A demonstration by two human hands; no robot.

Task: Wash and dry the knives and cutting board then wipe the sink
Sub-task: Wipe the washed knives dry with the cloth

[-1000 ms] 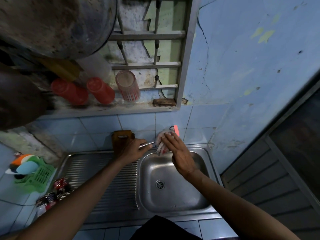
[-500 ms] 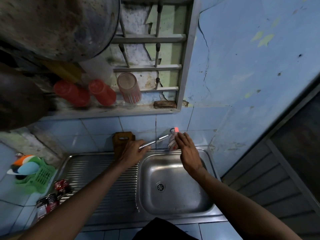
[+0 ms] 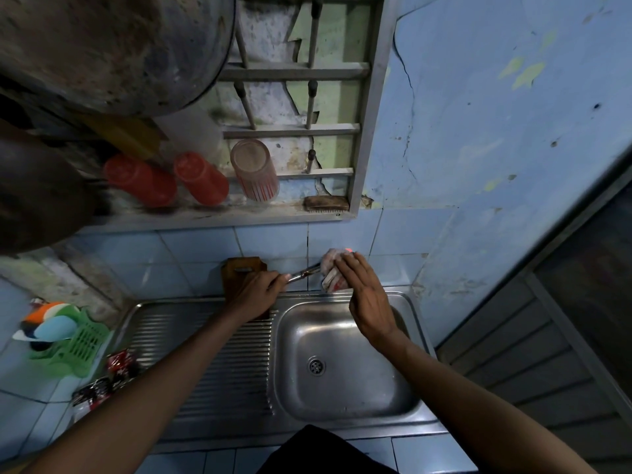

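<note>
Knife being dried over the sink, cloth wrapped round the blade.

Left hand (image 3: 254, 291) clamped on the knife (image 3: 302, 272) handle, steadying it; right hand (image 3: 364, 295), fingers fairly straight, pressing the cloth (image 3: 331, 268) round the blade, likely so drips land in the sink (image 3: 342, 401). Cutting board (image 3: 239, 271) propped against the tiles at 9 o'clock of the knife, probably draining.

Knife (image 3: 305, 271) tip buried in cloth (image 3: 331, 272); handle hidden inside left hand (image 3: 257, 291); cutting board (image 3: 239, 271) partly covered.
</note>
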